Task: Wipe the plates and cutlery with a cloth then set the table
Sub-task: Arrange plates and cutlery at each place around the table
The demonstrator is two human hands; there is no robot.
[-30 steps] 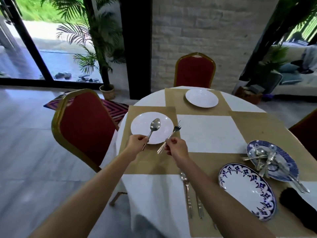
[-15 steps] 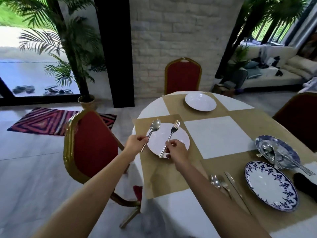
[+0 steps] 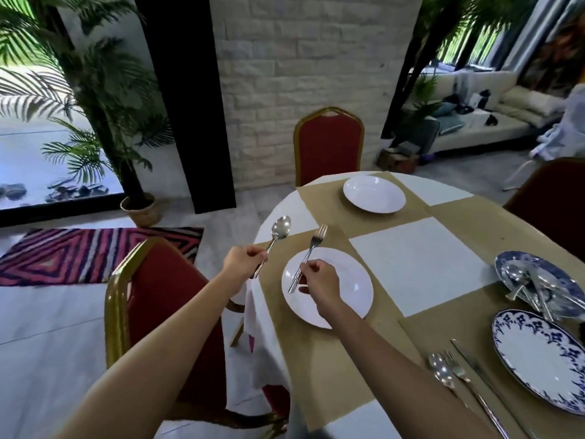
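My left hand (image 3: 242, 263) grips a spoon (image 3: 279, 231) by its handle, bowl up, over the table's left edge beside the near white plate (image 3: 348, 280). My right hand (image 3: 318, 277) pinches a fork (image 3: 311, 248) by its handle above that plate, tines pointing away. A second white plate (image 3: 374, 194) sits at the far place. At the right, a blue patterned plate (image 3: 538, 359) lies flat, with a spoon, fork and knife (image 3: 456, 372) laid to its left. Another blue plate (image 3: 512, 264) behind it holds several loose cutlery pieces (image 3: 525, 286).
The round table (image 3: 414, 264) has a white cloth with tan runners. A red chair with gold frame (image 3: 155, 312) stands close at the left edge. Another red chair (image 3: 329, 144) is at the far side, a third (image 3: 554, 201) at the right.
The view has shifted so the table sits further right. My left hand carried the spoon off the near plate to its left side. The fork stays over the plate.
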